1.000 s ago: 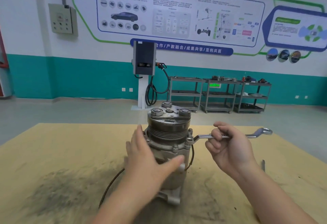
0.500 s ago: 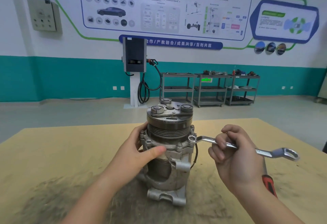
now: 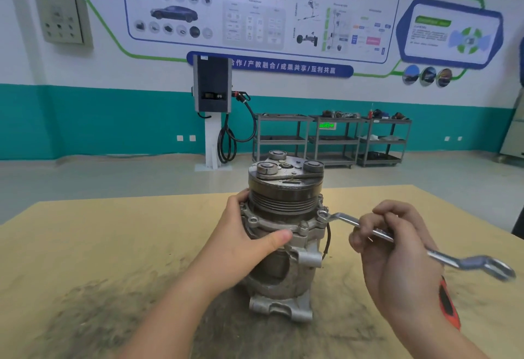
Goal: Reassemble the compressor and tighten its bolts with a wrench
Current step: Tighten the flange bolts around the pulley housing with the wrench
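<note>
A: The compressor (image 3: 283, 234) is stood upright on the table (image 3: 85, 245), near the middle, pulley end up.

B: It is gripped by the left hand (image 3: 243, 242): the thumb is laid across the front, just under the flange, and the fingers are wrapped round the far side.

A: The wrench (image 3: 397, 242) is held in the right hand (image 3: 397, 248), with the fingers curled round the shank.

B: Its ring end is seated on a bolt (image 3: 322, 216) at the right edge of the flange. The shank is angled down and to the right, and the free end is seen past the hand, blurred.

A: Another bolt (image 3: 303, 225) is seen on the flange front, just beside the thumb tip.

B: A black wire (image 3: 327, 242) is looped down the compressor's right side.

A: A red-and-black handle (image 3: 448, 302) is glimpsed on the table behind the right wrist, partly hidden.

B: Dark grime is smeared on the table around the base.
</note>
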The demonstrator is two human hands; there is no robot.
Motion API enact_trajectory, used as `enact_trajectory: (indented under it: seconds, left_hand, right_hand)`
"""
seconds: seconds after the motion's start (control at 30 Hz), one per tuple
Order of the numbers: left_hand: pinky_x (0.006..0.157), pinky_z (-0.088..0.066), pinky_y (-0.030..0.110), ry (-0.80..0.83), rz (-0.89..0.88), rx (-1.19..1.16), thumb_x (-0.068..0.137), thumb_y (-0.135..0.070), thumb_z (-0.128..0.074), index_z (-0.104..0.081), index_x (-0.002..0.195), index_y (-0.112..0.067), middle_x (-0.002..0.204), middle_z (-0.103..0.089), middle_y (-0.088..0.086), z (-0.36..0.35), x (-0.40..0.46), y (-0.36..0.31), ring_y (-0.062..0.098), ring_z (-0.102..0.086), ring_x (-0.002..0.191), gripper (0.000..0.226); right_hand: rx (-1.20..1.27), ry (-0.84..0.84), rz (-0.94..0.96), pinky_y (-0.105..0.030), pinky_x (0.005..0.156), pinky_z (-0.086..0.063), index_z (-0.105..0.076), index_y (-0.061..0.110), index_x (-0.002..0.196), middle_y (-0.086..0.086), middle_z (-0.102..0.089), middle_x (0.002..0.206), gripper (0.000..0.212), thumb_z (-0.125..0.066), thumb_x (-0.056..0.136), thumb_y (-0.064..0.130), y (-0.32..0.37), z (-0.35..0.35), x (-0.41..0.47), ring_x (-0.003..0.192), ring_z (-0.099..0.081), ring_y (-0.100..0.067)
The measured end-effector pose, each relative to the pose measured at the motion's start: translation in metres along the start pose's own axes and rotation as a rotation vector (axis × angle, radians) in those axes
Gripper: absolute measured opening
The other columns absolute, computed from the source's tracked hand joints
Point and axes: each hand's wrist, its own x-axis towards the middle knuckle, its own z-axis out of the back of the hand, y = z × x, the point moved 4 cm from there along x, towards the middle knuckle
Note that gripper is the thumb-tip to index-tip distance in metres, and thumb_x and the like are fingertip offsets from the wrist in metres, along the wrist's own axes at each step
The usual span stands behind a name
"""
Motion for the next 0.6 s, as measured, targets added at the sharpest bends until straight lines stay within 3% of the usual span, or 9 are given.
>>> enact_trajectory:
  seconds: [0.17, 0.27, 0.4, 0.5, 0.6]
  left_hand:
    - [0.073, -0.039, -0.005, -0.010, 0.006, 0.005, 0.045, -0.078, -0.073, -0.032, 0.119, -0.055, 0.111, -0.055, -0.041, 0.001, -0.001, -0.003, -0.025, -0.051, 0.102, 0.088]
    - [0.072, -0.037, -0.007, -0.001, -0.001, 0.009, 0.047, -0.077, -0.073, -0.028, 0.126, -0.050, 0.113, -0.052, -0.040, 0.000, -0.002, -0.004, -0.029, -0.047, 0.101, 0.095]
    - [0.073, -0.040, -0.004, 0.012, 0.017, -0.003, 0.046, -0.078, -0.072, -0.028, 0.118, -0.055, 0.117, -0.049, -0.038, 0.000, -0.003, -0.003, -0.029, -0.047, 0.101, 0.088]
    - [0.076, -0.042, 0.002, 0.025, 0.028, -0.011, 0.043, -0.084, -0.072, -0.026, 0.123, -0.053, 0.121, -0.050, -0.037, -0.001, -0.004, -0.003, -0.025, -0.049, 0.105, 0.097]
    - [0.084, -0.042, 0.009, 0.029, 0.041, -0.017, 0.046, -0.081, -0.074, -0.024, 0.126, -0.054, 0.121, -0.052, -0.036, -0.001, -0.004, -0.001, -0.017, -0.052, 0.110, 0.099]
  right_hand:
    - [-0.221, -0.027, 0.137, -0.022, 0.055, -0.048, -0.058, 0.024, 0.075, -0.011, -0.064, 0.059, 0.025, -0.042, 0.088, 0.011, 0.008, -0.017, -0.019, 0.057, -0.057, -0.022]
    - [-0.198, -0.016, 0.123, -0.021, 0.051, -0.046, -0.057, 0.020, 0.085, -0.010, -0.064, 0.056, 0.017, -0.042, 0.086, 0.012, 0.023, -0.018, 0.000, 0.052, -0.057, -0.022]
    - [-0.049, -0.055, -0.165, -0.027, 0.044, -0.038, -0.053, 0.007, 0.092, -0.004, -0.048, 0.046, 0.021, -0.033, 0.096, 0.002, 0.013, -0.010, 0.036, 0.041, -0.046, -0.016]
    - [-0.004, 0.012, -0.413, -0.028, 0.049, -0.032, -0.049, 0.007, 0.094, -0.003, -0.040, 0.047, 0.015, -0.034, 0.096, 0.005, -0.003, -0.009, 0.051, 0.042, -0.037, -0.017]
    - [-0.016, 0.105, -0.536, -0.027, 0.048, -0.032, -0.046, 0.008, 0.095, 0.000, -0.037, 0.047, 0.011, -0.035, 0.094, 0.006, -0.008, -0.010, 0.066, 0.041, -0.034, -0.016]
